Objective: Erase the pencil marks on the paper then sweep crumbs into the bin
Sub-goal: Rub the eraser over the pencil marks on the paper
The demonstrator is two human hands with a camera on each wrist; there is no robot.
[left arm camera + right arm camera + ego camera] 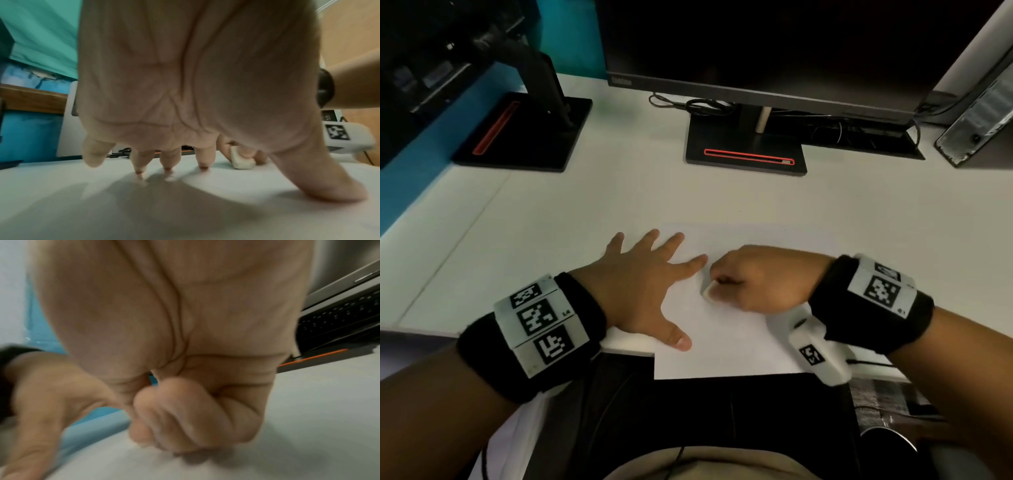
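Note:
A white sheet of paper (726, 329) lies at the desk's front edge and overhangs it. My left hand (643, 284) lies flat on the paper's left part, fingers spread, pressing it down (203, 164). My right hand (753, 277) is curled just to the right of the left forefinger and grips a small white eraser (708, 290) whose end touches the paper (242, 160). In the right wrist view the curled fingers (185, 415) hide the eraser. I can make out no pencil marks or crumbs on the paper.
A monitor stand (746, 150) with a red slot is behind the paper, a second stand (524, 133) at the back left. Cables (695, 104) lie under the monitor and a computer case (976, 113) is at the back right. No bin shows.

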